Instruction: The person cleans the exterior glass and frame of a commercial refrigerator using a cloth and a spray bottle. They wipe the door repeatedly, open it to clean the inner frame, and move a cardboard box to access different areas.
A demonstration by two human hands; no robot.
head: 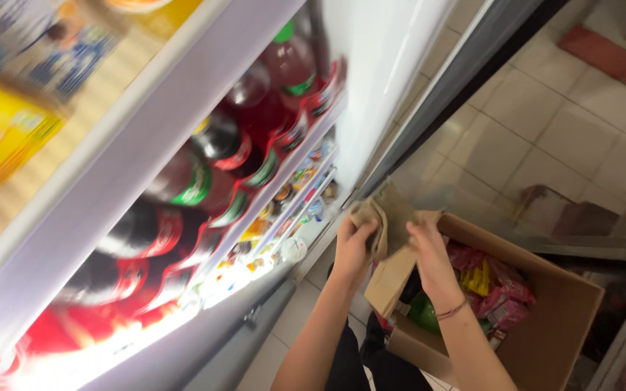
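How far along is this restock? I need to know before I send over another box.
Looks done: the lit cooler's shelf is lined with dark and red soft-drink bottles. In hand: left hand and right hand both grip a crumpled brown paper piece above the open brown cardboard box. Left: red and yellow snack packets and something green still lie inside.

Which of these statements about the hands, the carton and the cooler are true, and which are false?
1. Both hands hold a piece of brown cardboard. True.
2. The cardboard carton on the floor is empty. False: it holds red snack packets and a green item.
3. The cooler shelf holds dark drink bottles. True.
4. The right hand wears a thick glove. False: it is bare, with a thin band at the wrist.
5. The left hand rests on a bottle. False: it grips the cardboard.
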